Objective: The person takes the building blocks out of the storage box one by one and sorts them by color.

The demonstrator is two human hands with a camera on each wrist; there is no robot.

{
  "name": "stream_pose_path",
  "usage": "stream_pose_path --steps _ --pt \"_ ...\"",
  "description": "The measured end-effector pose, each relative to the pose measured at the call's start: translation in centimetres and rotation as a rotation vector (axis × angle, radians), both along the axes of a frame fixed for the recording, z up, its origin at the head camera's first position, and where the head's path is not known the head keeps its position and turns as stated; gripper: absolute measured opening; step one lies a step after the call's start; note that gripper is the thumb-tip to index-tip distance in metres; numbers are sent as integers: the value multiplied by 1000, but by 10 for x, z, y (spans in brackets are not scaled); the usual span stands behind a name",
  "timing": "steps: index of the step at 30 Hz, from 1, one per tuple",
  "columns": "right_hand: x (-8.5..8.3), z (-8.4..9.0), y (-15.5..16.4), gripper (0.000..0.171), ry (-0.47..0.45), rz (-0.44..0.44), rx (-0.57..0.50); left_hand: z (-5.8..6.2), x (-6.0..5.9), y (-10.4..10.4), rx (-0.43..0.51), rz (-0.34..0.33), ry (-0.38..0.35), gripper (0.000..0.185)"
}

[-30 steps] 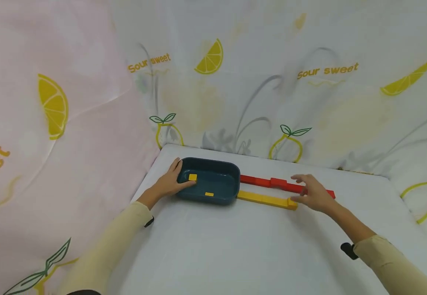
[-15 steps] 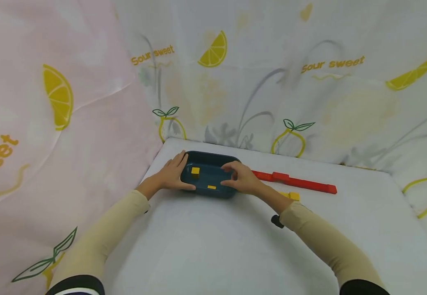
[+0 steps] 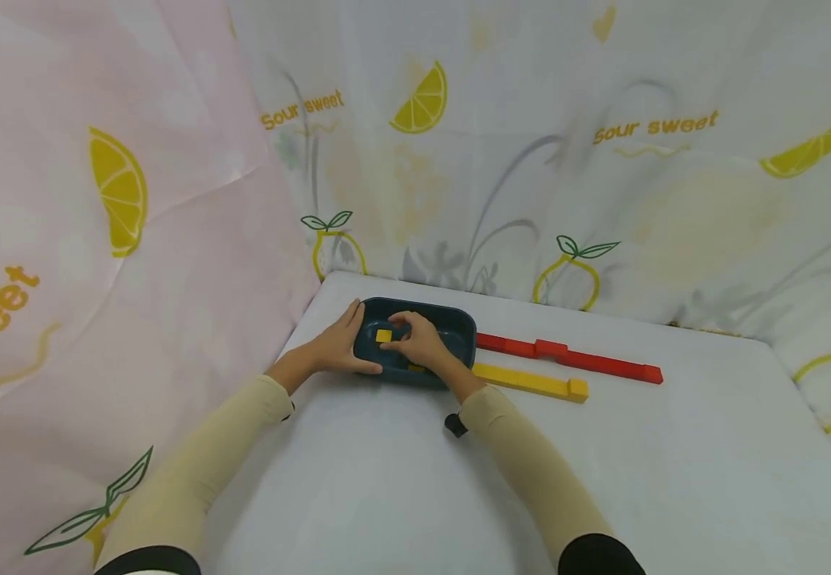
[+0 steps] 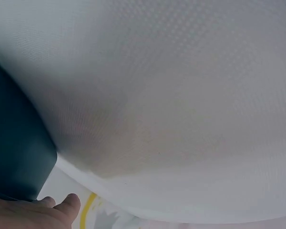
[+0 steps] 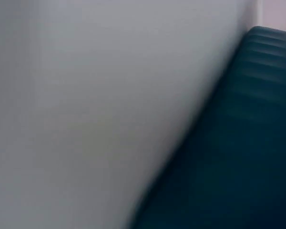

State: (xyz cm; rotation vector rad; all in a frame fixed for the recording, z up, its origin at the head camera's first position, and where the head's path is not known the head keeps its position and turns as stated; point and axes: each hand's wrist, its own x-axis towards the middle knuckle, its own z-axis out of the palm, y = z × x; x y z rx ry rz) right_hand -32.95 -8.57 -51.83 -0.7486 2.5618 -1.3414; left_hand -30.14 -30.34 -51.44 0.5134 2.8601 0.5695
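Note:
A dark teal basin [image 3: 464,321] sits on the white table, with a yellow block [image 3: 383,335] toward its left end. Another yellow block [image 3: 416,368] lies near its front wall, partly covered by my right hand. My left hand [image 3: 336,345] rests against the basin's left end, thumb along the near corner and fingers straight along the outside. Over the basin is my right hand [image 3: 421,342], thumb and forefinger apart on either side of the left yellow block's right edge. The left wrist view shows left fingers [image 4: 66,209] beside the basin wall; no right fingers show in the right wrist view.
Running right from the basin are a row of red blocks [image 3: 605,366] and, nearer me, a row of yellow blocks [image 3: 530,379]. A lemon-printed cloth [image 3: 501,120] hangs behind the white table [image 3: 358,463] and on its left side.
My right hand has moved left from the right end of the yellow row, over the basin, to the left yellow block. My left hand stays at the basin's left end.

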Motion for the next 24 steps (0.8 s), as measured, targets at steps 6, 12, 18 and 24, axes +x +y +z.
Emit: stream_pose_path --steps 6,12,18,24 --pt "2 -21 -16 63 -57 -13 78 -15 15 2 41 24 -46 143" --pt "-11 -21 -21 63 -73 -32 150 -13 7 -2 14 28 -56 143" --pt "-21 -19 -27 60 -62 -17 219 -6 -2 -5 18 0 -57 143" --pt "-24 -18 -26 58 -31 11 305 -1 -3 -3 40 9 -88 146"
